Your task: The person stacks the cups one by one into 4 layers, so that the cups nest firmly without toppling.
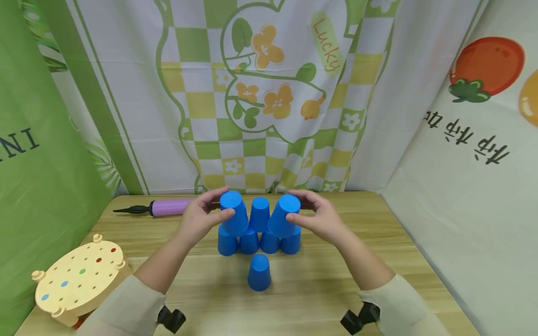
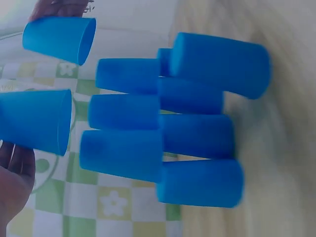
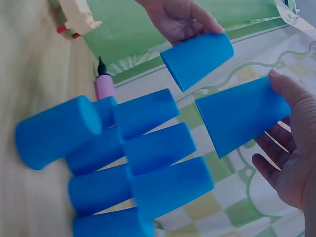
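Note:
My left hand (image 1: 197, 219) holds one blue cup (image 1: 233, 215) upside down, its thumb on the near side. My right hand (image 1: 322, 218) grips another upside-down blue cup (image 1: 285, 216) likewise. In the right wrist view, both held cups are in the air, apart from the stack. Below them is a two-tier stack: a bottom row of several blue cups (image 1: 249, 241) and three upside-down cups (image 2: 123, 112) on top. From the head, the held cups partly hide the upper tier. A single blue cup (image 1: 259, 272) stands upside down on the table in front of the stack.
A purple pump (image 1: 170, 207) with a black nozzle lies at the table's back left. At the left edge is a cream pegboard-like toy (image 1: 81, 275) with coloured dots. Printed curtains (image 1: 269, 154) hang behind the wooden table (image 1: 319, 298).

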`<state>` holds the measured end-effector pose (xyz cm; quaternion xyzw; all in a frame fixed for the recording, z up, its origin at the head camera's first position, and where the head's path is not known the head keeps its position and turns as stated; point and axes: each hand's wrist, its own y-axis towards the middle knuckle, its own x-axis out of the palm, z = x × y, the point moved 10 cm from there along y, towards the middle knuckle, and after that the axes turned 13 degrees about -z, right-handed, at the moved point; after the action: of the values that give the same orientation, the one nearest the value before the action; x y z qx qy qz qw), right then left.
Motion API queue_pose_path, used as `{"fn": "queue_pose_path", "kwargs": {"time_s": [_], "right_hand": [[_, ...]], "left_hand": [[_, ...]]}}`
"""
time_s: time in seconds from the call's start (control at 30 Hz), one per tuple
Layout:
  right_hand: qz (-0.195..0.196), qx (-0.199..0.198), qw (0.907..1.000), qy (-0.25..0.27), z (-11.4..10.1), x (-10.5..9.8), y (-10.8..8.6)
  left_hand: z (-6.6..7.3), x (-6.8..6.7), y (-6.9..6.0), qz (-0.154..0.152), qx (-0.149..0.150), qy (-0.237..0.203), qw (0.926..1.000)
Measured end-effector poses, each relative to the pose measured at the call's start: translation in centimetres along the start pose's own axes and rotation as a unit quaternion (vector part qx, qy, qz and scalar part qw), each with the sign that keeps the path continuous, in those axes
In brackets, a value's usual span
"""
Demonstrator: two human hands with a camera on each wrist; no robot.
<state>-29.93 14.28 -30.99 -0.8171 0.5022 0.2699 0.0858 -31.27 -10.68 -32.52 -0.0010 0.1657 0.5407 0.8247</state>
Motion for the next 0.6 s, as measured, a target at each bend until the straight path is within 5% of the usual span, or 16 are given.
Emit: {"fn": "queue_pose_path", "kwargs": {"time_s": [0.27, 0.6], "right_hand": [[0.024, 0.065, 0.9975, -0.013, 0.3, -1.2, 3.6], [0.027, 0.084, 0.9961, 0.006, 1.9, -1.1, 6.1]], "left_hand": [[0.1, 0.0, 4.5, 0.011, -0.037, 0.001, 0.9993], [-0.6, 0.4, 6.7, 0.02, -0.054, 0.001, 0.9984]]}}
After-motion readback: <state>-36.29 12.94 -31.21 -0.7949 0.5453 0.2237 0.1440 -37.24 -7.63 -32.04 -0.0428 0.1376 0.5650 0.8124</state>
